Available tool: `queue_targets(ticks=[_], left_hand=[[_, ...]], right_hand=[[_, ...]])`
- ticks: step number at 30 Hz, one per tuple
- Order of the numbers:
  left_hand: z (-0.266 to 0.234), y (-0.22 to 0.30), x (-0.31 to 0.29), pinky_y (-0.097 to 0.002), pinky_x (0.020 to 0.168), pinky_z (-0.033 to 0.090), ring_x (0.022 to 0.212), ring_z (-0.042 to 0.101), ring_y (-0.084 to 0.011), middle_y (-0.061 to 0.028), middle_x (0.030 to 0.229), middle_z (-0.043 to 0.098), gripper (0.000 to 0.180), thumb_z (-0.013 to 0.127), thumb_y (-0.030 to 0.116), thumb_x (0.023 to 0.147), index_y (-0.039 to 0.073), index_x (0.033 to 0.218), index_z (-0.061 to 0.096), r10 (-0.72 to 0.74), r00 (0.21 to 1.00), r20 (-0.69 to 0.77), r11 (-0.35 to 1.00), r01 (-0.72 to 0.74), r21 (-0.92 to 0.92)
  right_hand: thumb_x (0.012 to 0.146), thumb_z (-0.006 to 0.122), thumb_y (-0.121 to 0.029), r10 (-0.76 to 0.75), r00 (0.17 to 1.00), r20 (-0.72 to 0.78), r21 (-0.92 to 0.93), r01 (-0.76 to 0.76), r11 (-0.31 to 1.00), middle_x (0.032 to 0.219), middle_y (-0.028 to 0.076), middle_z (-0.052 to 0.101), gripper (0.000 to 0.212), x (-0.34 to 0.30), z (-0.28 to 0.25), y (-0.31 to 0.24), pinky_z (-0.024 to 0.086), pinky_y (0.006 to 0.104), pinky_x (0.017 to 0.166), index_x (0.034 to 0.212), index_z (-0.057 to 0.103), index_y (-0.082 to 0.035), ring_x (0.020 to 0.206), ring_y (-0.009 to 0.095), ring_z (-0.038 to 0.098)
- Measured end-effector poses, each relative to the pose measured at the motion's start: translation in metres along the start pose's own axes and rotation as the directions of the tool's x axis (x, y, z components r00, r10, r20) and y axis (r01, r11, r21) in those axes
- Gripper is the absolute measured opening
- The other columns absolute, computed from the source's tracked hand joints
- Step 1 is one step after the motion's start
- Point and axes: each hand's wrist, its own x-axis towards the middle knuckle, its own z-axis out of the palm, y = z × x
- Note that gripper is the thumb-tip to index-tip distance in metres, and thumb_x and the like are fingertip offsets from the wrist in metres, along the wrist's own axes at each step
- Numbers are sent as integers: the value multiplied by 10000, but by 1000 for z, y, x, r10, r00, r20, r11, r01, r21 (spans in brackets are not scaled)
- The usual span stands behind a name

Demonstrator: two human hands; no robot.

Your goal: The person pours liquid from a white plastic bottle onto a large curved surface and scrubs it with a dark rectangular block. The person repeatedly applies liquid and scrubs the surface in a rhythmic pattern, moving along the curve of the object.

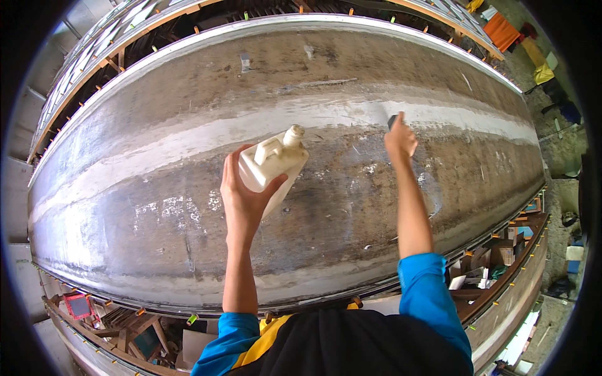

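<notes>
My left hand is wrapped around a white plastic jug, thumb on one side and fingers on the other. The jug is tilted above the worn brown work surface, its neck pointing away to the right. Out to the right, my right hand is closed on a scraper-like tool with a dark handle. Its thin grey blade is blurred and lies over the pale stripe that runs along the surface. Whether the blade touches the stripe I cannot tell.
Small orange and green clips line the edges of the long surface. Beyond its far edge stands a wooden frame. Below the near edge are shelves with scraps and a red-framed piece. Orange cloth and a yellow item lie at the far right.
</notes>
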Motion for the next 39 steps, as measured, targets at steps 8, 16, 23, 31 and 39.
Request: queue_targets(ticks=[8,16,23,31,39], left_hand=[[10,0,-2,-391,772,519,919,618,-260,-168,1017,604,654,805,250,649,48,1171,468,-128,992,-5,961,122,-246],[9,-1,-8,-374,775,515,921,612,-242,-153,1021,604,638,803,241,657,53,1166,468,-50,996,-73,959,27,-284],[4,1,-17,-372,790,509,933,604,-239,-141,1030,597,629,802,241,661,58,1164,472,-66,992,-105,975,42,-219],[5,16,-25,-382,796,511,939,599,-252,-147,1045,581,657,801,253,662,48,1182,456,-67,991,-112,978,43,-205],[-3,32,-50,-379,816,498,971,584,-252,-146,1054,577,677,807,252,651,48,1188,447,-88,978,-191,988,62,-139]], right_hand=[[888,479,-62,-750,655,-94,123,755,644,495,-15,460,260,-57,48,-26,267,205,308,1147,495,-50,382,73,396],[812,549,-12,-924,362,-122,-445,812,377,760,115,612,292,-74,42,39,454,323,554,1092,492,-74,646,206,567],[679,708,-20,-965,237,-112,43,971,234,884,82,659,430,-80,-4,75,484,374,794,1060,539,-124,769,196,629],[837,621,-302,-935,355,6,-21,935,355,534,-8,519,247,-90,35,-1,467,267,663,969,541,-109,446,117,462],[829,627,-343,-949,315,20,-177,935,307,519,-7,541,274,-54,18,-26,493,313,762,994,584,-129,452,128,487]])
